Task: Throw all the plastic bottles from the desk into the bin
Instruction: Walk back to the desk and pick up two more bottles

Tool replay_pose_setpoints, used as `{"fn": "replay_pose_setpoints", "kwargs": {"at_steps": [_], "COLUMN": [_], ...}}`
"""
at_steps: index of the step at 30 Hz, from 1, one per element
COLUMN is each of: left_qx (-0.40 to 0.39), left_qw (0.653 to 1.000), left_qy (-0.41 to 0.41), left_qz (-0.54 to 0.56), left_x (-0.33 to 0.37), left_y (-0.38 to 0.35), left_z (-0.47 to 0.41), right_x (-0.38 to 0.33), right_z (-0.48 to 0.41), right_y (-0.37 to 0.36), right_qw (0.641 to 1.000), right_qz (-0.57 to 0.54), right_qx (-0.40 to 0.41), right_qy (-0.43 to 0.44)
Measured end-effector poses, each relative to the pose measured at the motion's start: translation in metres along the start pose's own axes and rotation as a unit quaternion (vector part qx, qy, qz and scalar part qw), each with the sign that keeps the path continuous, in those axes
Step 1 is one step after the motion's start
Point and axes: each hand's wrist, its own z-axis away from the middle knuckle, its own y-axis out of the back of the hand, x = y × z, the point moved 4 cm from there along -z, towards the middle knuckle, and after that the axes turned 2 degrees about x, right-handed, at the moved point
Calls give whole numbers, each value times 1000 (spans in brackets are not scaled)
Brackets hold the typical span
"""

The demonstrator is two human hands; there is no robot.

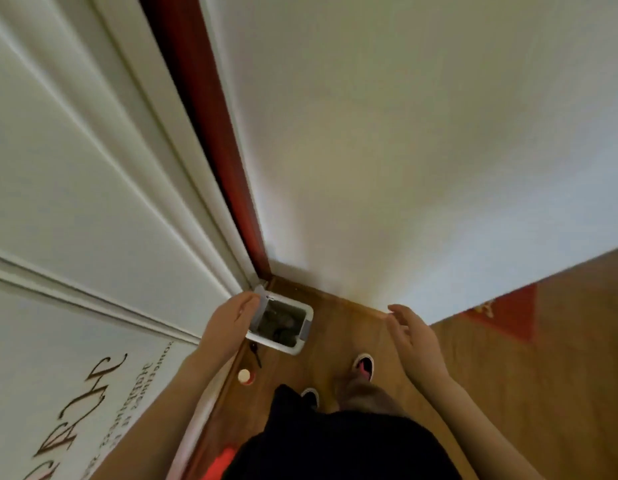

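Note:
A small white bin (pixel 306 329) stands on the wooden floor in the corner below me, with its lid (pixel 261 308) raised on the left side. Dark, blurred contents show inside; I cannot tell what they are. My left hand (pixel 231 318) reaches down over the bin's left edge and its fingers touch the raised lid. My right hand (pixel 409 336) hovers to the right of the bin with fingers spread and relaxed, holding nothing. No plastic bottle is plainly visible in either hand.
A white door (pixel 93 168) with a red frame (pixel 210 133) fills the left, and a white wall (pixel 404 133) rises behind the bin. A small white-capped object (pixel 246 376) lies on the floor left of my feet (pixel 363 365). A red mat (pixel 508 317) lies at right.

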Motion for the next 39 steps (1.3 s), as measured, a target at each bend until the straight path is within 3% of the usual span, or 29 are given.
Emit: {"fn": "replay_pose_setpoints", "kwargs": {"at_steps": [8, 12, 19, 24, 27, 30, 39], "left_qx": [-205, -325, -437, -486, -511, -496, -442], "left_qw": [976, 932, 864, 834, 812, 818, 846], "left_qy": [-57, -116, -192, -214, -226, -226, -200], "left_qz": [-52, -109, -160, -151, -167, -182, -219], "left_x": [45, 70, 160, 213, 228, 240, 307], "left_y": [-120, -194, -315, -407, -450, -477, -571], "left_z": [20, 57, 115, 172, 201, 209, 154], "right_x": [115, 165, 249, 307, 339, 366, 451], "right_z": [135, 209, 324, 382, 396, 395, 309], "right_y": [45, 58, 94, 127, 149, 181, 312], "right_qw": [969, 930, 848, 791, 778, 766, 788], "right_qz": [-53, -97, -149, -184, -202, -216, -226], "right_qx": [159, 216, 303, 374, 381, 397, 393], "right_qy": [-183, -282, -408, -448, -458, -457, -416]}}
